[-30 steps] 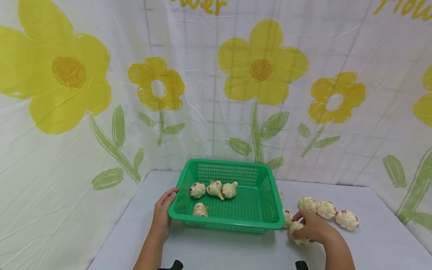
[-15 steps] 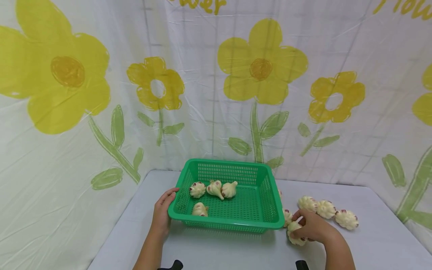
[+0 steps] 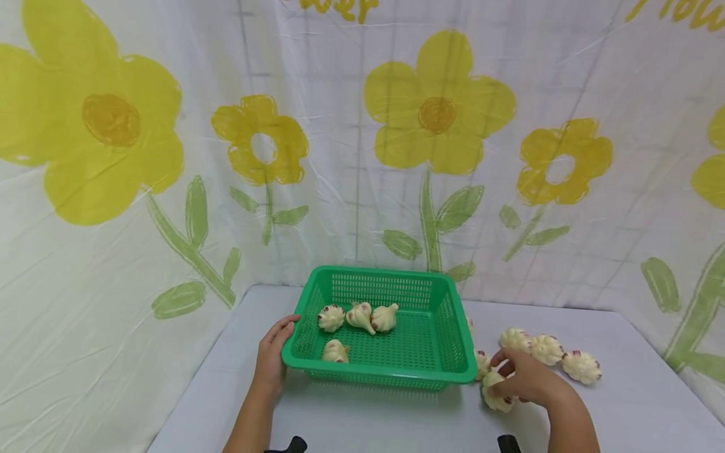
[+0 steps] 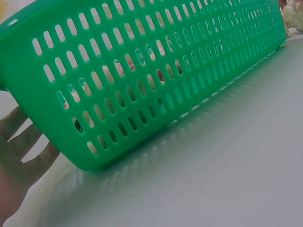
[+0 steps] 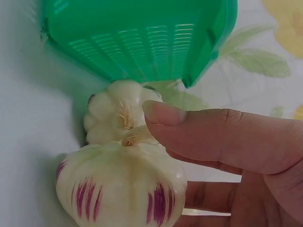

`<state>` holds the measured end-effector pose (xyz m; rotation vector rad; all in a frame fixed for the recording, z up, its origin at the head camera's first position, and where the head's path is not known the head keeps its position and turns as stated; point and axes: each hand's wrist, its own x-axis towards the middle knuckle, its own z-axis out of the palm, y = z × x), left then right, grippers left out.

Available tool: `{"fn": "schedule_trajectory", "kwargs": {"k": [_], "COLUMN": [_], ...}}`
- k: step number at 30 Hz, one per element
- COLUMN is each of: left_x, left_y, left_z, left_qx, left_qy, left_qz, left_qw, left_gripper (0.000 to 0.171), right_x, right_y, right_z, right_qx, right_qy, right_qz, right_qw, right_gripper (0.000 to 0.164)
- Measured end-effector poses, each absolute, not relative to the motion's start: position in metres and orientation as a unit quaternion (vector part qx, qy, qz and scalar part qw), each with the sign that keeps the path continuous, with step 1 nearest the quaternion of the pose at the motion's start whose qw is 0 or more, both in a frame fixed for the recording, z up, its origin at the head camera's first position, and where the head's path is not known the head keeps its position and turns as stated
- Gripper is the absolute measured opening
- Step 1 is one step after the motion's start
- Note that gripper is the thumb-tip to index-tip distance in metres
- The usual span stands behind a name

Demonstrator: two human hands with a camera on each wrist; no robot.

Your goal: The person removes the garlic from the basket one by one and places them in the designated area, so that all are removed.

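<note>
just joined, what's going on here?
A person is handling garlic bulbs beside a green basket on a white table. Their left hand rests against the basket's left end; their right hand has thumb and fingers around a garlic bulb just right of it. Four bulbs are inside the basket. Another bulb lies between the held one and the basket, and a row of three sits farther right.

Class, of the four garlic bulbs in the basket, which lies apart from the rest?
The bulb just behind the basket's near rim, partly hidden by it; the other three sit side by side farther back.
</note>
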<state>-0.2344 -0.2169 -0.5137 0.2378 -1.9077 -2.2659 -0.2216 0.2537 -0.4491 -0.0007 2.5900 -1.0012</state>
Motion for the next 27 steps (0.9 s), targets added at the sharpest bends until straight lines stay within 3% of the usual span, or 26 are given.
{"fn": "schedule_trajectory", "kwargs": {"k": [15,24,27], "left_x": [-0.232,-0.232,-0.231], "left_y": [-0.216,-0.214,-0.214], "left_z": [-0.511,-0.508,-0.508], "left_qx": [0.089,0.090,0.090], "left_qy": [-0.639,-0.638,-0.638], "left_qz": [-0.760,-0.760,-0.760], "left_qw": [0.081,0.083,0.083], "left_gripper": [0.048,0.048,0.048], "right_x": [-0.221,-0.220,-0.219], "right_y": [0.256,0.239,0.227], "right_z": [-0.439,-0.429,-0.427], "right_qx": [-0.034,-0.047,-0.071], "right_qy": [0.937,0.953,0.949], "right_qz": [-0.321,-0.298,-0.303], "right_qw": [0.135,0.004,-0.043], "right_gripper": [0.050,0.058,0.053]}}
